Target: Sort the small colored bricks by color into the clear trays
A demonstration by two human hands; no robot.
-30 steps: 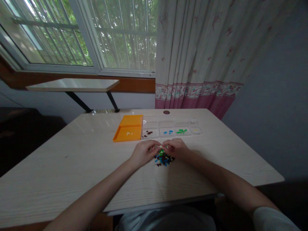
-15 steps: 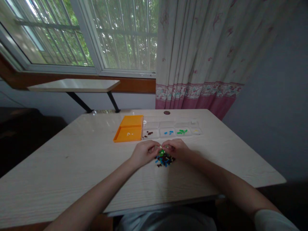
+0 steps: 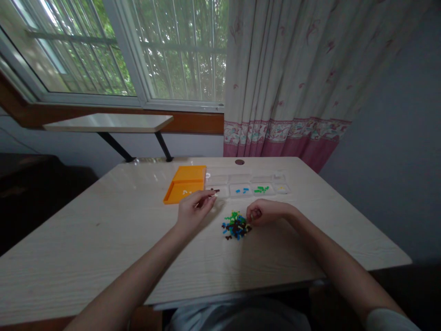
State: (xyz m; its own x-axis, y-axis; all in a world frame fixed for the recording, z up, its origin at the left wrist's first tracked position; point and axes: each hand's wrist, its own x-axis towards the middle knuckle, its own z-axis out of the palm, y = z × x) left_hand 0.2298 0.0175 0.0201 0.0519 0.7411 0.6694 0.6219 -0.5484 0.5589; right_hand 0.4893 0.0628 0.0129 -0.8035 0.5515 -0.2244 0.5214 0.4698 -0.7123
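A mixed pile of small plastic building bricks (image 3: 236,227), blue, green, dark brown and yellowish, lies on the table. My left hand (image 3: 195,208) is raised over the near left end of the clear compartment tray (image 3: 229,196), pinching a small white brick (image 3: 215,195) at its fingertips. Beside the pile's right edge, my right hand (image 3: 267,212) is closed with its fingers curled; whatever may be in them is hidden. In the tray's front row lie dark brown bricks (image 3: 215,190), blue bricks (image 3: 241,190), green bricks (image 3: 262,189) and a few yellow bricks (image 3: 281,187).
An orange tray (image 3: 189,173) with white pieces in its front section stands left of the clear tray, partly behind my left hand. A raised shelf (image 3: 113,122) on black legs is at the back left. A round brown disc (image 3: 240,162) sits near the table's back edge.
My left hand has moved away from the pile, left and forward, with the white brick. My right hand has drawn slightly right, so the two hands are apart and the pile shows more fully.
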